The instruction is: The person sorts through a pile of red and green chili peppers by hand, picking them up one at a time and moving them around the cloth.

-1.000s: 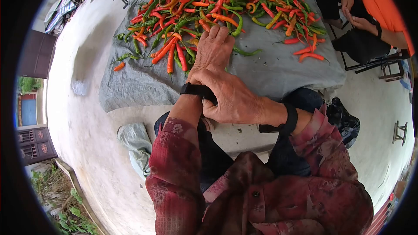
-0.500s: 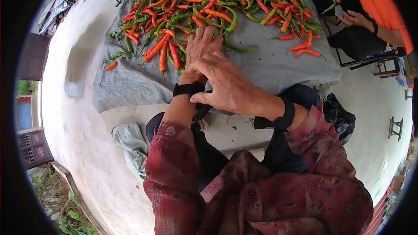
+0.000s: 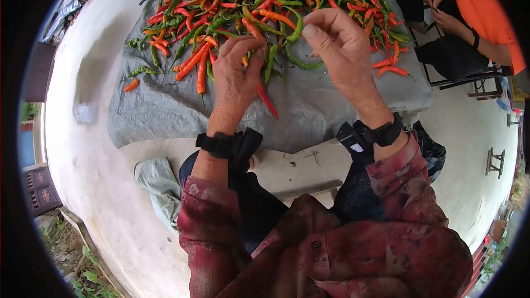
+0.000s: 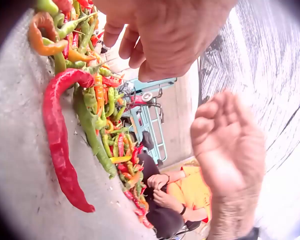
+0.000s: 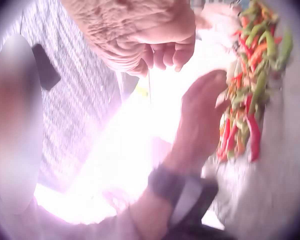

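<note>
My left hand (image 3: pixel 234 74) is over the near edge of the chili pepper heap, fingers bent forward and downward, thumb close to the index finger. In the left wrist view its fingers hang loosely bent with nothing between them. A curved red chili pepper (image 4: pixel 60 145) lies on the grey cloth near that hand; its upper end hides behind the thumb in the head view. Green chili peppers (image 3: pixel 271 62) lie just right of the thumb. Raised to the right, my right hand (image 3: pixel 348 55) has loosely bent fingers, palm turned inward, with no pepper visible in it. Each wrist wears a black strap.
Red, orange and green chili peppers (image 3: pixel 243 3) are heaped on a grey cloth (image 3: pixel 165 113) over a low table. At the right a seated person in orange (image 3: pixel 486 11) holds both hands together. A pale sack (image 3: pixel 159 185) lies on the floor, and a small stool (image 3: pixel 495 163) stands farther right.
My right hand has left the left wrist and moved up and right, over the cloth. The left hand has shifted slightly left, its thumb now in sight, and the red pepper beside it shows.
</note>
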The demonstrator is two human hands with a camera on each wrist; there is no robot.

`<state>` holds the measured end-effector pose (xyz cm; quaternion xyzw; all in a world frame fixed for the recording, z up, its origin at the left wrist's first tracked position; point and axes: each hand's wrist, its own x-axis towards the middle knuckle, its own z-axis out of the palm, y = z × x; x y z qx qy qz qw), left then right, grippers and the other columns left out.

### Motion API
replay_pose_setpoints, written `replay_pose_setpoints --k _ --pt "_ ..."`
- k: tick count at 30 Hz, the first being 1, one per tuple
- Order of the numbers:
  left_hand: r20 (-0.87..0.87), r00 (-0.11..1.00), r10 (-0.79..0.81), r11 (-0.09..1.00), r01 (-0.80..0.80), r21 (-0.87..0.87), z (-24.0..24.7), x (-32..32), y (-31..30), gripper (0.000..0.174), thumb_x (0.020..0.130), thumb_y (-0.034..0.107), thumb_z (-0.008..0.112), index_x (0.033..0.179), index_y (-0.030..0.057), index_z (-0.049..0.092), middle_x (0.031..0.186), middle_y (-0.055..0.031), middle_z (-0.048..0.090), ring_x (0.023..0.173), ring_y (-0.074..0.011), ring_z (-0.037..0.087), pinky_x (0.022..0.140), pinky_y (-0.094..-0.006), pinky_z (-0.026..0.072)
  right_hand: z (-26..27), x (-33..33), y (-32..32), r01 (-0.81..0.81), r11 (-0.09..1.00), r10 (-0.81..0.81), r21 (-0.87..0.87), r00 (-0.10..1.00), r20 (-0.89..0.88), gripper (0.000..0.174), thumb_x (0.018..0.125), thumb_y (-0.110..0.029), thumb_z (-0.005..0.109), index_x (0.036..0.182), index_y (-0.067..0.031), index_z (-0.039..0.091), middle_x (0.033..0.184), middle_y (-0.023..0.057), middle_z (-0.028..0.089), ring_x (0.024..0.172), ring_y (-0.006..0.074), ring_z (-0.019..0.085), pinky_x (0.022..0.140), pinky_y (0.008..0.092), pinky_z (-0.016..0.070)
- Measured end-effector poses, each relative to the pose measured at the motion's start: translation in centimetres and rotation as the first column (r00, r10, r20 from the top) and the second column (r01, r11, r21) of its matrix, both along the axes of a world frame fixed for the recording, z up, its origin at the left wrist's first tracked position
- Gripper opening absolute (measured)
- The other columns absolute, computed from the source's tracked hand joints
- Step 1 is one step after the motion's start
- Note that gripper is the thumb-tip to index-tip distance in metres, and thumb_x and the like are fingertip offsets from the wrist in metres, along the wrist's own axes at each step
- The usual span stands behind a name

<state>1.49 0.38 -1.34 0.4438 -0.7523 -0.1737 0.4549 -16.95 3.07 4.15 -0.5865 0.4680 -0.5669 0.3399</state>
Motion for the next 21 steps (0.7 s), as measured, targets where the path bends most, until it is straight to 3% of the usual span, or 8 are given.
replay_pose_setpoints --k 1,3,4,9,13,17,19,21 --pt "-0.013 1.000 -0.003 1.000 0.003 -0.001 0.2 0.4 0.3 0.018 0.082 0.004 0.061 0.100 0.0049 0.064 0.095 -0.0089 0.063 0.084 -0.0225 0.060 0.075 -0.0329 0.0476 -0.3 -1.6 -1.0 0.003 1.000 -0.003 -0.001 1.000 -0.013 0.016 0.083 -0.014 0.067 0.092 -0.0029 0.059 0.073 0.0022 0.058 0.070 0.0099 0.057 0.059 0.0291 0.0466" --pt "-0.469 0.882 -0.045 0.905 0.234 0.355 1.1 1.0 0.7 0.016 0.090 0.009 0.058 0.102 0.0015 0.063 0.092 -0.0037 0.065 0.085 -0.0123 0.060 0.076 -0.0249 0.0473 -1.3 -3.6 -2.1 0.089 0.993 -0.068 0.074 0.966 -0.248 0.018 0.085 -0.019 0.064 0.092 -0.0028 0.060 0.071 0.0037 0.060 0.070 0.0122 0.059 0.061 0.0300 0.0474" --pt "-0.530 0.847 -0.046 0.891 0.275 0.362 1.6 1.3 0.6 0.020 0.093 0.015 0.055 0.103 -0.0005 0.062 0.089 -0.0019 0.064 0.083 -0.0089 0.059 0.076 -0.0234 0.0473 -1.8 -3.8 -2.2 0.093 0.993 -0.073 0.067 0.965 -0.252 0.018 0.085 -0.019 0.064 0.092 -0.0028 0.060 0.071 0.0037 0.060 0.070 0.0122 0.059 0.061 0.0300 0.0474" --pt "-0.552 0.830 0.083 0.780 0.291 0.554 1.4 2.2 0.1 0.023 0.093 0.020 0.055 0.106 0.0023 0.062 0.090 -0.0009 0.064 0.079 -0.0073 0.058 0.074 -0.0218 0.0467 -4.5 -2.5 -1.7 -0.110 0.963 0.246 0.245 0.732 -0.635 0.017 0.081 -0.015 0.062 0.090 -0.0016 0.059 0.077 0.0148 0.062 0.073 0.0311 0.060 0.064 0.0394 0.0474" --pt "-0.548 0.834 0.062 0.747 0.325 0.580 1.5 1.9 -0.2 0.024 0.093 0.022 0.056 0.107 0.0032 0.062 0.090 -0.0008 0.063 0.078 -0.0065 0.057 0.072 -0.0214 0.0462 -6.5 -2.0 -1.4 -0.078 0.994 0.108 0.080 0.489 -0.866 0.016 0.080 -0.013 0.062 0.087 -0.0005 0.053 0.085 0.0160 0.059 0.079 0.0370 0.058 0.070 0.0451 0.0436" --pt "-0.570 0.820 0.053 0.745 0.348 0.569 1.6 1.7 -0.6 0.025 0.093 0.022 0.056 0.107 0.0024 0.061 0.090 -0.0019 0.064 0.078 -0.0071 0.058 0.071 -0.0217 0.0469 -6.4 -2.1 -2.3 -0.114 0.984 0.178 0.139 0.500 -0.848 0.021 0.078 -0.015 0.064 0.085 -0.0012 0.051 0.083 0.0171 0.058 0.080 0.0394 0.056 0.069 0.0463 0.0430" --pt "-0.602 0.795 0.068 0.742 0.363 0.563 1.6 1.6 -0.9 0.025 0.093 0.021 0.056 0.108 0.0023 0.061 0.090 -0.0021 0.064 0.078 -0.0077 0.058 0.071 -0.0222 0.0472 -4.7 -1.9 -2.7 0.029 0.937 0.296 0.349 0.470 -0.832 0.029 0.075 -0.020 0.069 0.089 -0.0025 0.051 0.080 0.0168 0.058 0.081 0.0365 0.058 0.069 0.0461 0.0434" --pt "-0.638 0.765 0.086 0.743 0.377 0.553 1.5 1.5 -1.3 0.025 0.093 0.021 0.055 0.108 0.0023 0.061 0.090 -0.0023 0.064 0.078 -0.0082 0.058 0.071 -0.0227 0.0475 -3.6 -2.4 -2.8 -0.012 0.913 0.308 0.409 0.678 -0.668 0.036 0.073 -0.026 0.071 0.092 -0.0026 0.052 0.086 0.0183 0.061 0.082 0.0291 0.062 0.071 0.0452 0.0442"
